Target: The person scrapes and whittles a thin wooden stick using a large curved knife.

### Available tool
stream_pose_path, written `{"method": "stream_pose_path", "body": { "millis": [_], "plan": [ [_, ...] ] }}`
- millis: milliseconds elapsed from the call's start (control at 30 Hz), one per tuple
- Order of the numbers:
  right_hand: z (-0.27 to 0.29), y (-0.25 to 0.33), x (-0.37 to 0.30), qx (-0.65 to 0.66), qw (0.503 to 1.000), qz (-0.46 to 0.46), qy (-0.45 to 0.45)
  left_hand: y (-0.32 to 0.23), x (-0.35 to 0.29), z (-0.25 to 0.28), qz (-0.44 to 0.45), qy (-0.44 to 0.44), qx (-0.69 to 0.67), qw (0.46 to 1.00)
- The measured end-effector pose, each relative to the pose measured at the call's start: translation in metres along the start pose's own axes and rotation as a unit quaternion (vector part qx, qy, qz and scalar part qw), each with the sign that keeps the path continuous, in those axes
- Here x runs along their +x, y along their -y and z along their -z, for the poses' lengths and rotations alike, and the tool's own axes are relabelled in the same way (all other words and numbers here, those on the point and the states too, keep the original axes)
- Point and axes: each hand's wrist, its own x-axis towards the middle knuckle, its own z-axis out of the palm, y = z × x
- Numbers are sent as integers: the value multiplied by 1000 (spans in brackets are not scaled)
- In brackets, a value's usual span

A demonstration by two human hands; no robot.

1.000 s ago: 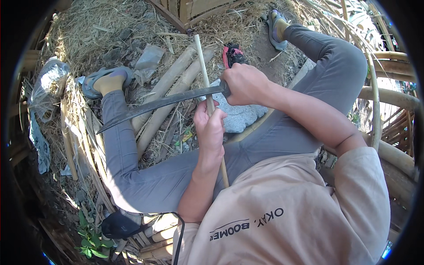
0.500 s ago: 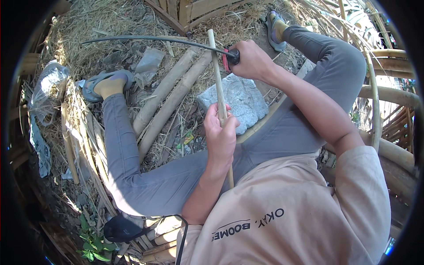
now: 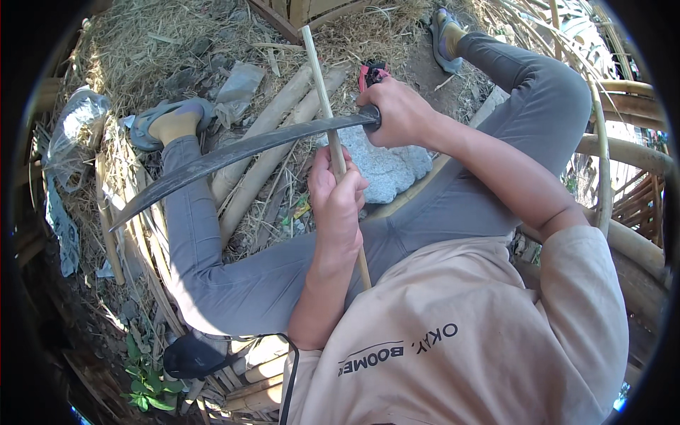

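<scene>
My left hand (image 3: 336, 180) is closed around a pale, thin bamboo stick (image 3: 319, 78), which points up and away from me while its lower end reaches my shirt. In my right hand (image 3: 398, 113) is the dark handle of a machete, its fingers wrapped round the grip. The long curved machete blade (image 3: 234, 152) stretches to the left and lies across the stick just above my left hand. Where they cross, the blade seems to touch the stick. A red and black piece (image 3: 372, 74) shows at the far side of my right fist.
Beneath my hands lies a grey stone block (image 3: 389, 170). Two thick bamboo poles (image 3: 258, 166) rest on the ground between my legs. A clear plastic bag (image 3: 78, 134) sits at the left, with dry straw (image 3: 163, 42) behind. Bamboo rails (image 3: 627, 152) stand at the right.
The blade has swung toward me and turned so its broad side shows. My right hand has come slightly nearer; my left hand and the stick have shifted a little left.
</scene>
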Motion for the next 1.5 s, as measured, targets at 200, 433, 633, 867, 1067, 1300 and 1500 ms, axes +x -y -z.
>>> {"method": "stream_pose_path", "body": {
  "millis": [200,433,633,867,1067,1300,1500],
  "plan": [
    [12,-8,5,-74,997,-7,17,0,-3,-3,11,16,-20,1000],
    [40,-38,21,-29,991,-107,-78,-14,-8,2,3,74,-72,995],
    [28,-12,8,86,992,-20,-91,-25,-4,15,16,115,-118,986],
    [43,4,9,86,995,-12,-41,-30,-4,20,37,183,-173,967],
    [37,12,1,79,994,56,-45,-22,0,15,59,177,-221,957],
    [36,29,-8,-39,996,77,-4,-13,3,13,59,164,-194,965],
    [29,22,-6,-42,999,11,20,-4,3,9,36,160,-169,972]
  ]
}}
